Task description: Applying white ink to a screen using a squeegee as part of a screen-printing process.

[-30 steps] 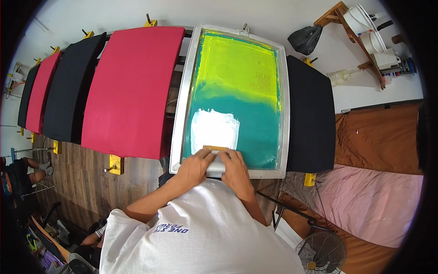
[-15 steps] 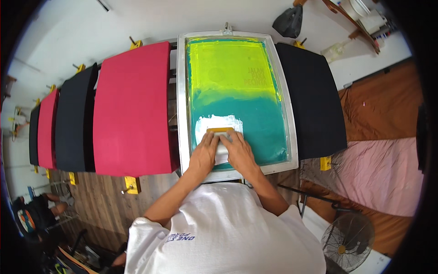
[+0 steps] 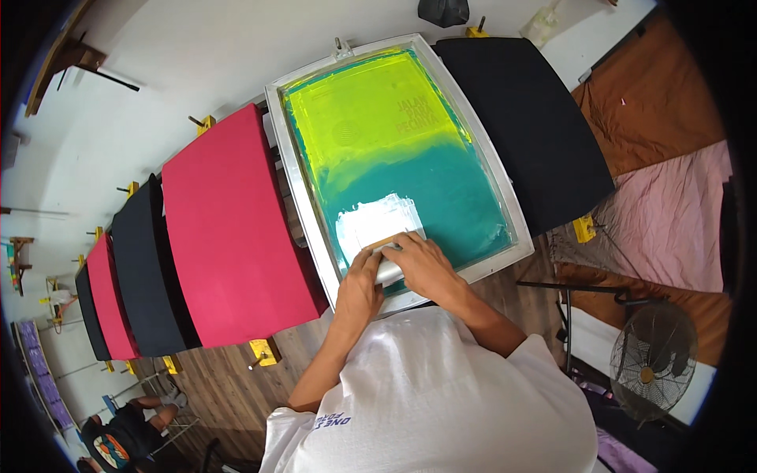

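Note:
Both hands grip a squeegee point(image 3: 389, 273) with a pale body and a yellowish-brown upper edge. My left hand point(image 3: 360, 287) wraps its left end; my right hand point(image 3: 426, 264) has its fingers bent over the right end. The squeegee rests on the mesh near the close edge of a metal-framed printing screen point(image 3: 493, 269). Just beyond it spreads a patch of white ink point(image 3: 382, 215). The mesh is teal point(image 3: 465, 189) in the near half and yellow-green point(image 3: 371, 106) in the far half, with faint lettering and a round mark. The squeegee's lower edge is hidden.
Red point(image 3: 236, 236) and black point(image 3: 154, 268) cloth-covered boards line up to the left, with another black board point(image 3: 528, 126) on the right. Yellow clamps point(image 3: 265, 352) jut from their ends. A standing fan point(image 3: 653, 363) is at lower right; another person point(image 3: 126, 433) is at lower left.
My view has turned, so the screen and boards appear tilted. The squeegee has come slightly nearer the screen's close edge, leaving more white ink showing beyond it. Both hands keep their grip.

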A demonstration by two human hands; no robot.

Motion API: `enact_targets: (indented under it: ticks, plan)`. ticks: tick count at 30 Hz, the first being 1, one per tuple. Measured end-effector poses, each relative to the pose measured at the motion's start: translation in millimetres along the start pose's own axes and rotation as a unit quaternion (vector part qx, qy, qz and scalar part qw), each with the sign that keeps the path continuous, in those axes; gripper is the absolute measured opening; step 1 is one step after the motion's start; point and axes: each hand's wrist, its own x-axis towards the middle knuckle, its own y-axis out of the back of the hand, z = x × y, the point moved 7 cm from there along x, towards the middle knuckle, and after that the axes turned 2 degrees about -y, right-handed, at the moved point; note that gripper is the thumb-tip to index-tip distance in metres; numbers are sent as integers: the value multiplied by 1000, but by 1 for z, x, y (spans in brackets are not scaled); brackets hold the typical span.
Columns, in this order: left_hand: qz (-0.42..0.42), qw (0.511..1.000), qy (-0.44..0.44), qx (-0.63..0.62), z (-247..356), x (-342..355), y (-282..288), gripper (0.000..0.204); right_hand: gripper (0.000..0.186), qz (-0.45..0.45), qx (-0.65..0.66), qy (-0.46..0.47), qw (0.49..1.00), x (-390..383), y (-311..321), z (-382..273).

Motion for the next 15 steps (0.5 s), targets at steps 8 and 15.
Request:
enact_targets:
  ticks: [8, 15]
  plan:
    - [55, 991, -73, 97, -2, -6, -5, 68, 31, 112, -7, 31, 993, -7, -3, -2]
    - [73, 989, -80, 101, 0, -6, -5, 70, 30, 136, -27, 27, 990, -12, -5, -5]
